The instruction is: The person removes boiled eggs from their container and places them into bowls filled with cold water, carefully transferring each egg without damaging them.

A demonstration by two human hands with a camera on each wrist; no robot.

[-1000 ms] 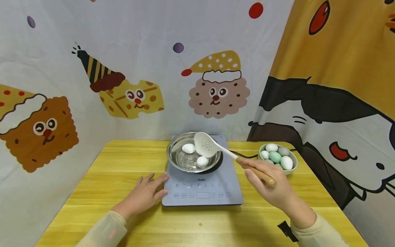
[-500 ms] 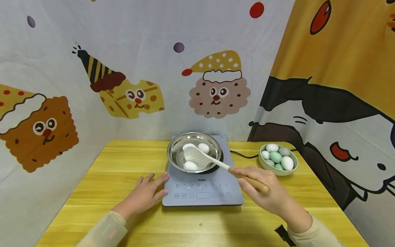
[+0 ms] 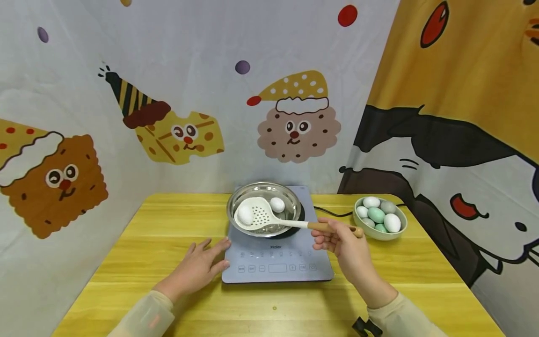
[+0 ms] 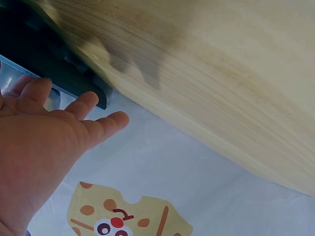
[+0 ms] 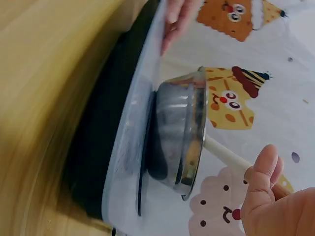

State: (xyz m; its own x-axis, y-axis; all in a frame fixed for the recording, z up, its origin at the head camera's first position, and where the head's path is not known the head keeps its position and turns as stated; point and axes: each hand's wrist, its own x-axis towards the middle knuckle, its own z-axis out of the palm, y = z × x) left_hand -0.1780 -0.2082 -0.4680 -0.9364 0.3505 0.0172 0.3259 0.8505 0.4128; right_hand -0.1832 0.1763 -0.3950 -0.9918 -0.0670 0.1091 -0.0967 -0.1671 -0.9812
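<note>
My right hand (image 3: 347, 250) grips the wooden handle of a white slotted spoon (image 3: 262, 213). The spoon's perforated head lies within a steel bowl (image 3: 298, 210), with a white egg (image 3: 245, 215) on its left part. A second white egg (image 3: 277, 204) sits in the bowl to the right of the spoon head. Beneath the bowl is a grey induction cooktop (image 3: 278, 260). My left hand (image 3: 193, 269) is spread, its fingertips at the cooktop's left edge; the left wrist view shows its fingers (image 4: 83, 104) extended. In the right wrist view the spoon handle (image 5: 226, 156) rises over the bowl's rim.
A pale bowl (image 3: 381, 235) of white, grey and green eggs stands to the right of the cooktop. A black cord (image 3: 334, 212) runs behind toward that bowl. The wooden table (image 3: 168, 224) ends at a cartoon-printed curtain (image 3: 189, 93).
The spoon head has dipped into the bowl and swung left, with an egg now on it. My right hand has turned and moved left. The left hand has stayed in place.
</note>
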